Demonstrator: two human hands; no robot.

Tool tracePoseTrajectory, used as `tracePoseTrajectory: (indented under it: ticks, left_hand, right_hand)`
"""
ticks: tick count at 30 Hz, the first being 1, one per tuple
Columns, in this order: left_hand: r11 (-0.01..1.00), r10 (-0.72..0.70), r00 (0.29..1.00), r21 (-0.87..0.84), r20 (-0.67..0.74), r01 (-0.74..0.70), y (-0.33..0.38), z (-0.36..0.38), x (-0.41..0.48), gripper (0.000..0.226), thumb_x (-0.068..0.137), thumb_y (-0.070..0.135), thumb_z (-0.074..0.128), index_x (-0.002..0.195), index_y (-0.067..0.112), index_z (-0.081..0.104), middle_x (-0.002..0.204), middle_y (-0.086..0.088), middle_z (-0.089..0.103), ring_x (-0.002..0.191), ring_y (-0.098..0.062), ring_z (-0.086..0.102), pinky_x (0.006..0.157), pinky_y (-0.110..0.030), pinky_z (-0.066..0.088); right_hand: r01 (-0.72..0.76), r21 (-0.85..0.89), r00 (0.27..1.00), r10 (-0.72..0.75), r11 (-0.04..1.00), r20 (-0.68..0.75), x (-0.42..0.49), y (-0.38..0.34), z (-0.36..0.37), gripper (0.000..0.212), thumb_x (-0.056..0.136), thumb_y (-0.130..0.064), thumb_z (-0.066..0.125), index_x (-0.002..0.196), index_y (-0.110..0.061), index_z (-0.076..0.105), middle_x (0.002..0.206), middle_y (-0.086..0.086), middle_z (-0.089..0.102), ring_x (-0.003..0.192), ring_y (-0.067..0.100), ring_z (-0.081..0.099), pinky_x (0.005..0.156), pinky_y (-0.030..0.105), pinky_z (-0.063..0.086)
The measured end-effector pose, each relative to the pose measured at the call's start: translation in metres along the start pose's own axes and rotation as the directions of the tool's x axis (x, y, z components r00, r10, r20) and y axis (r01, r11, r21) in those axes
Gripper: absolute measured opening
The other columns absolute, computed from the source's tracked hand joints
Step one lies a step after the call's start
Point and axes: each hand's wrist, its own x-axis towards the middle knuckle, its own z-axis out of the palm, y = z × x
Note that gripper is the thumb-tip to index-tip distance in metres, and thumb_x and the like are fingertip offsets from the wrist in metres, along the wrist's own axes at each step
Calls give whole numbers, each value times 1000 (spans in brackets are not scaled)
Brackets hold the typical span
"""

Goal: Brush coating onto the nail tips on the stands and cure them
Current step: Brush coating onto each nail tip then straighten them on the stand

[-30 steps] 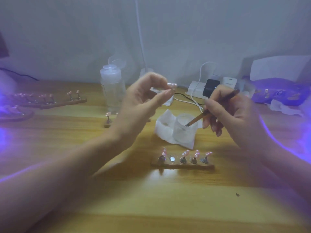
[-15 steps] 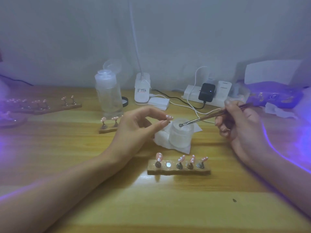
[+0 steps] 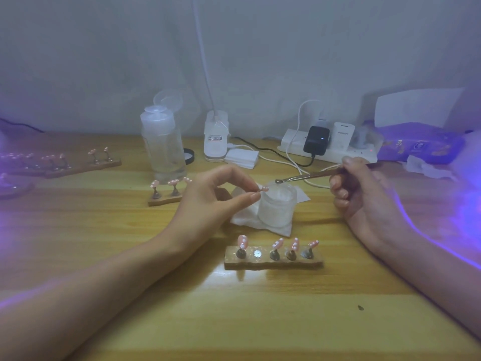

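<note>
My left hand (image 3: 216, 199) pinches a small pink nail tip (image 3: 264, 188) between thumb and forefinger, just left of a frosted jar (image 3: 277, 207). My right hand (image 3: 364, 194) grips a thin brush (image 3: 307, 176) whose tip hovers over the jar's rim, close to the pinched tip. In front of the jar lies a wooden stand (image 3: 273, 263) with several pink nail tips on pegs and one bare metal socket (image 3: 257, 254).
A white tissue (image 3: 250, 220) lies under the jar. Behind it are a clear bottle (image 3: 162, 147), a small stand with three tips (image 3: 166, 195), a longer stand (image 3: 78, 165) at far left, a white lamp base (image 3: 216, 139), a power strip (image 3: 330, 149) with cables and a purple packet (image 3: 416, 147).
Both hands have dropped from in front of the camera toward the table. The brush has come out of the jar and now points left above its rim; my left hand still pinches the tip.
</note>
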Motion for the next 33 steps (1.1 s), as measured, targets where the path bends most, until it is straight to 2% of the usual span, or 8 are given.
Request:
tracePoseTrajectory:
  ticks: [2, 6, 9, 14, 18, 23, 27, 33]
  left_hand:
    - [1000, 0, 1000, 1, 2, 0, 0, 0, 0, 8, 85, 13, 78, 81, 14, 70, 88, 9, 74, 44, 0, 39, 47, -8, 33]
    - [999, 12, 1000, 29, 14, -13, -1, 0, 0, 10, 86, 11, 77, 80, 13, 69, 64, 24, 63, 43, 0, 36, 46, -6, 30]
    - [998, 29, 999, 60, 18, -30, -2, 1, 0, 10, 87, 11, 75, 81, 12, 67, 57, 28, 58, 42, 0, 35, 46, -5, 29]
    - [999, 22, 1000, 34, 14, -22, 0, 1, 0, 12, 86, 11, 77, 78, 14, 67, 74, 20, 68, 45, -2, 35, 47, -9, 31]
    - [998, 29, 999, 54, 18, -30, 1, 1, 1, 13, 86, 9, 75, 78, 12, 66, 62, 25, 61, 43, -1, 33, 46, -7, 29]
    - [996, 50, 999, 79, 19, -51, 0, 2, 1, 11, 87, 7, 74, 80, 8, 65, 54, 29, 55, 42, -2, 32, 46, -6, 27]
    - [996, 54, 998, 76, 22, -56, 1, 2, 1, 12, 87, 9, 75, 79, 10, 65, 59, 26, 59, 43, -3, 33, 47, -9, 30]
    - [997, 47, 999, 66, 23, -48, 1, 1, 1, 14, 86, 9, 76, 78, 13, 66, 71, 22, 65, 45, -4, 35, 48, -11, 33]
  right_hand:
    - [10, -12, 1000, -10, 1000, 6, 0, 1, 0, 24, 101, -21, 51, 77, -18, 53, 54, -3, 58, 43, 4, 45, 41, 14, 36]
    - [30, -25, 999, -29, 999, 29, -1, 1, 0, 25, 101, -22, 50, 76, -20, 52, 56, -2, 60, 45, 6, 46, 43, 14, 38]
    - [45, -68, 996, -40, 997, 75, -2, 1, 2, 25, 101, -23, 49, 76, -21, 51, 58, -1, 62, 45, 7, 47, 43, 14, 38]
    - [89, -122, 991, -76, 989, 109, -5, 0, 4, 30, 100, -22, 50, 69, -23, 52, 58, 2, 63, 44, 9, 45, 43, 16, 36]
    - [104, -122, 994, -98, 987, 55, -4, 0, 2, 28, 101, -17, 49, 73, -19, 48, 56, 2, 62, 41, 9, 42, 40, 16, 34]
    - [139, -140, 984, -121, 980, 135, -4, 1, 2, 27, 100, -22, 51, 72, -21, 52, 61, 4, 65, 43, 10, 43, 42, 17, 35]
    - [105, -131, 994, -99, 986, 54, -2, 2, 1, 29, 101, -17, 50, 73, -19, 50, 57, 3, 63, 41, 9, 42, 40, 16, 34]
    - [111, -141, 991, -98, 984, 95, -3, 2, 2, 29, 100, -18, 50, 72, -19, 51, 58, 5, 63, 40, 10, 41, 41, 16, 33]
